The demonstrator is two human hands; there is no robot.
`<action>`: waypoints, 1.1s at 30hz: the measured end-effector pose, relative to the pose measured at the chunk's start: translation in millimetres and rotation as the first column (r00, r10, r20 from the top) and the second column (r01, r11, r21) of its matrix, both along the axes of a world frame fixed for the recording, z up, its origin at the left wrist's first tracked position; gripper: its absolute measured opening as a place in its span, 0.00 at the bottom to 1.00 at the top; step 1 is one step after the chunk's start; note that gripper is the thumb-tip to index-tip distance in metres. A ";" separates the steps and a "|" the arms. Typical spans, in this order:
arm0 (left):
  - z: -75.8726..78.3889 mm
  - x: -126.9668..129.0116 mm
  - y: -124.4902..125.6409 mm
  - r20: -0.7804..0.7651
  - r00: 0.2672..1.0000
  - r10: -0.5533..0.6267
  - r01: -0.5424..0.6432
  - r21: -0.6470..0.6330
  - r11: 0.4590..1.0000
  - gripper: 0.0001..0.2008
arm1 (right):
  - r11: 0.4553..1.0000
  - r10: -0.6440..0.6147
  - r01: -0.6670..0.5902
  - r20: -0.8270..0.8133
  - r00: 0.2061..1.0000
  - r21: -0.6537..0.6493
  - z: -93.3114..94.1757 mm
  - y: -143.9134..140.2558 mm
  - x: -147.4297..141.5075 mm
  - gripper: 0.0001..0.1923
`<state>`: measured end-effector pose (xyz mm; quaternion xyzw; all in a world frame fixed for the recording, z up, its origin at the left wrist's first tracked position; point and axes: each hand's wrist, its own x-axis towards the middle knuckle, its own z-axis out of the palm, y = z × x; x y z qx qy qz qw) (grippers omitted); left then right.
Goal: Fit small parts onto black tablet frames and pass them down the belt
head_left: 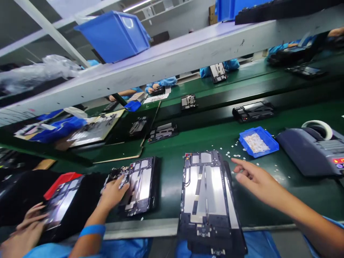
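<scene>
My left hand [112, 193], with a blue wristband, has its fingers closed around a small shiny part at a heap of small electronic parts [115, 173]. Just right of it lies a stack of opened tablet housings [142, 184]. My right hand [249, 175] is held above the green bench, index finger stretched out and the other fingers partly curled, with nothing visible in it. Its fingertip is near scattered white bits [238, 156] and a blue tray [275, 146] of small white pieces. Between my hands, another stack of opened tablet housings [204, 190] overhangs the bench edge.
A grey tape dispenser [303, 148] stands at right. More housings [254, 110] lie on the conveyor [212, 101]. Overhead runs a white shelf [161, 57] with a blue bin [113, 36]. At lower left, another person's hands [29, 225] hold a housing [61, 200] beside a red tray [57, 182].
</scene>
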<state>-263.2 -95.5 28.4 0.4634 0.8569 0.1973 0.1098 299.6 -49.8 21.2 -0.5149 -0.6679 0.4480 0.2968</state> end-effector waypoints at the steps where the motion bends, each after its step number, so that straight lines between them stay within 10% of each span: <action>1: 4.3 12.5 3.2 -0.076 0.997 -0.019 0.020 0.015 1.000 0.25 | 1.000 0.011 -0.011 0.024 1.000 0.017 0.4 2.3 -2.7 0.27; 4: 21.8 77.0 21.0 -0.132 0.956 -0.261 0.273 0.083 0.958 0.23 | 0.993 0.042 -0.054 0.112 0.993 0.109 6.8 14.6 -18.9 0.25; 9: 30.3 193.6 77.9 -0.198 0.608 -0.769 0.790 0.050 0.612 0.23 | 0.965 0.068 -0.119 0.214 0.974 0.235 21.8 41.5 -55.6 0.23; 15: 6.4 204.8 114.9 -0.338 0.373 -0.864 0.925 0.061 0.376 0.19 | 0.958 0.067 -0.134 0.258 0.964 0.253 29.6 42.9 -64.0 0.20; 23: -1.5 206.3 93.6 -0.481 0.527 -0.701 0.836 0.441 0.326 0.09 | 0.964 0.197 -0.216 0.128 0.972 0.157 37.6 82.0 -135.8 0.15; 33: -14.0 222.4 73.5 0.090 0.652 -0.753 0.528 0.658 0.536 0.09 | 0.965 0.182 -0.199 0.107 0.977 0.172 29.3 80.5 -155.1 0.05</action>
